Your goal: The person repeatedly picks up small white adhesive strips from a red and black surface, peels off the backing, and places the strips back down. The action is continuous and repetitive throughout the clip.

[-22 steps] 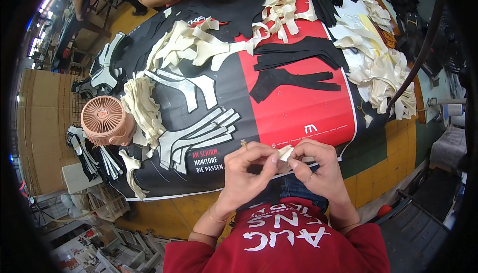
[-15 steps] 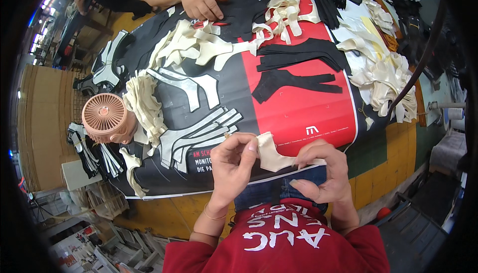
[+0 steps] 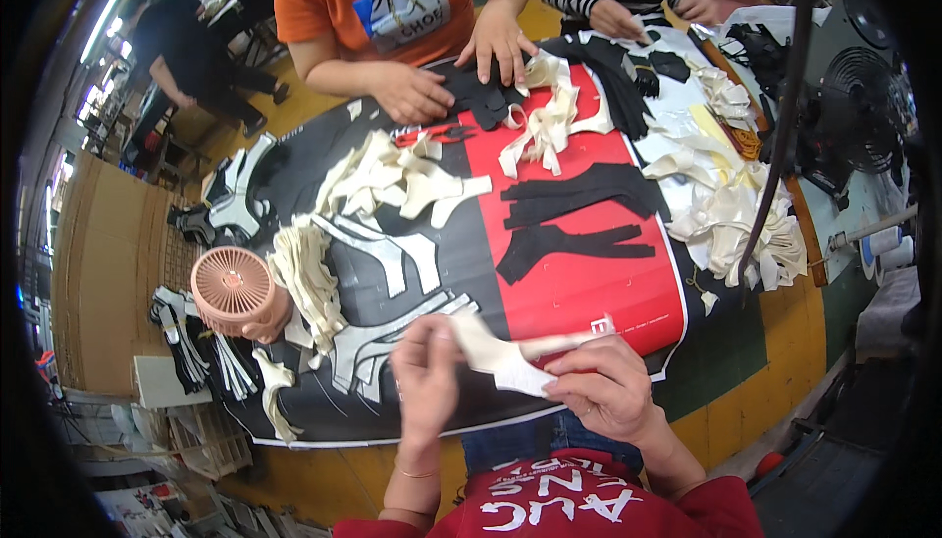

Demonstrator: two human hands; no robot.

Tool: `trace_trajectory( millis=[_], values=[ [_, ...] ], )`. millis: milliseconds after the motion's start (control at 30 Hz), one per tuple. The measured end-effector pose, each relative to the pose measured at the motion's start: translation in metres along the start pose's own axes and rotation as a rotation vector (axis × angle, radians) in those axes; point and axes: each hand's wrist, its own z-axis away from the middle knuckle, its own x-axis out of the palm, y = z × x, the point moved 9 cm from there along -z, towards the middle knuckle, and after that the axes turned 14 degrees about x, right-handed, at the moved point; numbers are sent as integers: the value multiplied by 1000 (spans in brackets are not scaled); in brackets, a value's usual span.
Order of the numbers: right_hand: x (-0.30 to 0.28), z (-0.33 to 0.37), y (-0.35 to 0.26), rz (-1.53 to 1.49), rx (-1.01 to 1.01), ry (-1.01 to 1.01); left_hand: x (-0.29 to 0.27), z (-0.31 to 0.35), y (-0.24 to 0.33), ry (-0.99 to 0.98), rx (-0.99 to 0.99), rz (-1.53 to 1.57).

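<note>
A cream fabric cut piece (image 3: 500,359), forked with one blurred strip pointing right, hangs over the near edge of the table. My right hand (image 3: 613,396) is closed on its lower right end, thumb and fingers pinching the cloth. My left hand (image 3: 427,376) is at the piece's upper left end, its fingers curled and smeared by motion. Whether those left fingers grip the cloth cannot be made out. Just beyond my left hand lies a fan of white cut pieces with dark edges (image 3: 358,357).
A pink fan (image 3: 235,288) stands at the left beside stacked cream strips (image 3: 302,278). Black cut pieces (image 3: 574,244) lie on the red mat (image 3: 549,307). Cream pieces are heaped at the far middle (image 3: 378,180) and right (image 3: 746,214). Across the table, a person's hands (image 3: 417,97) rest on black cloth.
The view has tilted up, showing more of the people opposite. The cream piece has turned: its forked strip now lies farther away, and my right hand pinches its near end. My left hand is blurred.
</note>
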Motion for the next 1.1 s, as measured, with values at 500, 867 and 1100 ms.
trace_trajectory(
  millis=[500,867,1100],
  values=[
    [-36,-18,41,-293,429,204,-75,-54,92,209,603,-1192],
    [-28,-86,87,-115,325,79,52,-9,4,-253,-29,127],
    [-67,-108,173,755,537,302,11,2,-7,-299,-116,6]
  ],
)
